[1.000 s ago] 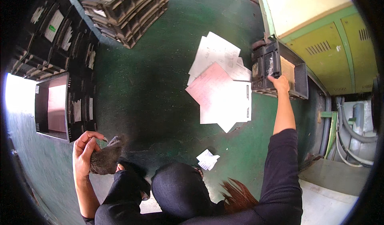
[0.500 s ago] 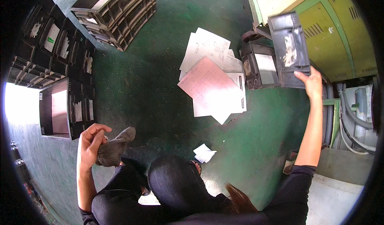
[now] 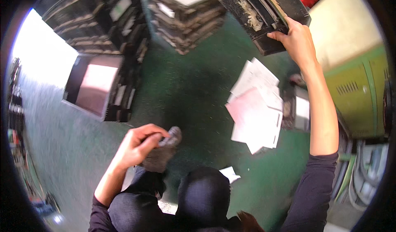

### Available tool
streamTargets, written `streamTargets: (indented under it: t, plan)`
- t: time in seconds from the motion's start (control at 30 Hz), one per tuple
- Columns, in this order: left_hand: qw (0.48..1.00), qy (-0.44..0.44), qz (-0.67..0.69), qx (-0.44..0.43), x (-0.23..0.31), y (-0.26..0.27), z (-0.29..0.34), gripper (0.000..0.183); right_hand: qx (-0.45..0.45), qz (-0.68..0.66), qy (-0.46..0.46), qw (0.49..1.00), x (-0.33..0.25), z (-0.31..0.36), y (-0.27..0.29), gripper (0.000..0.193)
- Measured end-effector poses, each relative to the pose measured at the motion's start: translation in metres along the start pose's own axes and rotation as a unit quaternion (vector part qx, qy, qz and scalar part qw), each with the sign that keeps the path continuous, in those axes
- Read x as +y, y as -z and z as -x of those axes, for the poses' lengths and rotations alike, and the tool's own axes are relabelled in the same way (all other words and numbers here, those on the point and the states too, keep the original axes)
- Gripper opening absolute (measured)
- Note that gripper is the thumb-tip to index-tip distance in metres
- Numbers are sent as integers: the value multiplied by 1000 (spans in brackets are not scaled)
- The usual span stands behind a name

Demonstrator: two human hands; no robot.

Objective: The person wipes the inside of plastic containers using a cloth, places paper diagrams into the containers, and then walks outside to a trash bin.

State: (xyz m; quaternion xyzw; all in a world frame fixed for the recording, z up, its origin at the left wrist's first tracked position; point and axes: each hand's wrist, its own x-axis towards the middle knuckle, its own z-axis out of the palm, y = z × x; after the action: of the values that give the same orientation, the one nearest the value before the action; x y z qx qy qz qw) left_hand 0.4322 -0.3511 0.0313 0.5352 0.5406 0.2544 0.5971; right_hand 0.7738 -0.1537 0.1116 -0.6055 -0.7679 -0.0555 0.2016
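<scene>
Far left of the paper pile (image 3: pixel 255 112), has a black bin (image 3: pixel 113 111) with a pinkish sheet (image 3: pixel 94 83) inside. Left of the pile and nearer, pinches a grey-brown fabric piece (image 3: pixel 157 160) in the left grip (image 3: pixel 136 146). Beyond the pile, leftward, has stacked black crates (image 3: pixel 187 25); on its near side, a small white paper (image 3: pixel 229 174). Beyond the pile, clasps a raised black tray (image 3: pixel 266 42) by its edge in the right grip (image 3: pixel 300 42). Just right of the pile, has a second bin (image 3: pixel 290 112), then a green cabinet (image 3: pixel 357 96).
</scene>
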Motion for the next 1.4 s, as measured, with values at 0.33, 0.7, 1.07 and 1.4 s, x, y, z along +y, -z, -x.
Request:
streamTargets:
  t: [0.33, 0.7, 1.07, 1.4]
  plan:
    - [996, -74, 53, 13, -16, 54, 21, 18, -50, 131, 87, 986, -152, -170, -98, 42]
    - [995, -63, 79, 22, -31, 75, 10, 17, -22, 157, 122, 980, -186, -234, -126, 49]
    - [997, -34, 69, 15, -35, 80, 9, 18, -10, 171, 148, 974, -175, -252, -130, 47]
    - [996, -27, 81, 24, -34, 84, 21, 18, -42, 138, 186, 972, -136, -226, -121, 44]
